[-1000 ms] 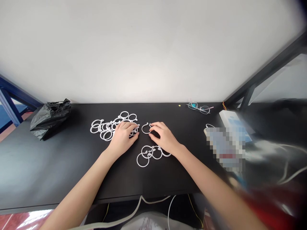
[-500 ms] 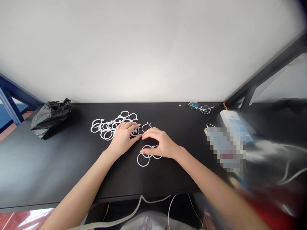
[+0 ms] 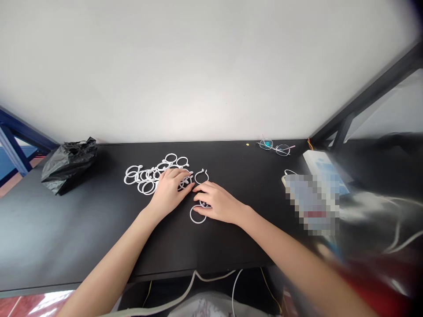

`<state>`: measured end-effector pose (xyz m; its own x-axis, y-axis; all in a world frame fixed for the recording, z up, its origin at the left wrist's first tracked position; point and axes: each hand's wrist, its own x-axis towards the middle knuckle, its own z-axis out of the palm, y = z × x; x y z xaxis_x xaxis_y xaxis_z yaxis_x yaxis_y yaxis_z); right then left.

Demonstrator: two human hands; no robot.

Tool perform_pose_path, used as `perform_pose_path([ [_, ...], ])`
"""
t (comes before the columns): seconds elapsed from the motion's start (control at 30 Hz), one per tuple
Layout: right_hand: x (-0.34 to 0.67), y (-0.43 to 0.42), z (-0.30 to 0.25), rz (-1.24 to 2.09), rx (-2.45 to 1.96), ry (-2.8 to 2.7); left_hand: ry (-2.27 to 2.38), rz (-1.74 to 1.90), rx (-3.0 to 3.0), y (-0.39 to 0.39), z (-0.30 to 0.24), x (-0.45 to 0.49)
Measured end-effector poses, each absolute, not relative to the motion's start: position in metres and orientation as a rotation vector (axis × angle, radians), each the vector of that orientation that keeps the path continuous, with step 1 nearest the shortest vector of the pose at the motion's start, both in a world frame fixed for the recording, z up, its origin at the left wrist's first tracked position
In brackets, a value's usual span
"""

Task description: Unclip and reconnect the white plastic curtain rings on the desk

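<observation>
A pile of white plastic rings with small knobbed ends (image 3: 134, 175) lies on the black table. My left hand (image 3: 170, 189) rests on the right side of this pile, palm down, fingers stretched out and the thumb apart. Just right of it, my right hand (image 3: 216, 202) is low over a few more white rings, its thumb and fingers apart. One loose ring (image 3: 198, 223) shows by the right thumb; the others are mostly hidden under that hand. Beyond the right fingertips lies a single ring with its ends open (image 3: 196, 178).
A crumpled black plastic bag (image 3: 69, 165) sits at the table's left. Glasses (image 3: 274, 148) and a tiny yellow bit (image 3: 247, 144) lie near the wall. On the right are a blurred-out phone (image 3: 309, 204), a white box (image 3: 319, 160) and clear plastic wrap. A white cable (image 3: 191, 281) hangs at the front edge.
My right hand has come down over the small group of rings, with its fingers curling closer to the thumb. The near loose ring has shifted slightly away from me. My left hand has hardly moved.
</observation>
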<state>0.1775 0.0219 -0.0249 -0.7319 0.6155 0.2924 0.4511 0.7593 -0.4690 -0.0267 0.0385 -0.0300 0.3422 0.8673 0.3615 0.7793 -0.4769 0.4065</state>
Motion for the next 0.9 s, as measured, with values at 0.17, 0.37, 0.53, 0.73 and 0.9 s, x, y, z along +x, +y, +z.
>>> perform_pose_path([
  [0.17, 0.181, 0.028, -0.027, 0.531, -0.892, -2.423, 1.507, 0.833, 2.452, 0.038, -0.030, -0.026],
  [0.37, 0.190, 0.033, -0.017, 0.703, -0.951, -2.338, 1.488, 0.907, 2.446, 0.038, -0.027, -0.026],
  [0.53, 0.199, 0.037, -0.007, 0.822, -1.003, -2.329, 1.474, 0.953, 2.443, 0.038, -0.025, -0.025],
  [0.73, 0.199, 0.037, -0.009, 0.870, -1.059, -2.293, 1.436, 0.975, 2.450, 0.037, -0.023, -0.024],
  [0.9, 0.198, 0.037, -0.011, 0.835, -1.058, -2.292, 1.362, 0.981, 2.461, 0.036, -0.020, -0.022],
])
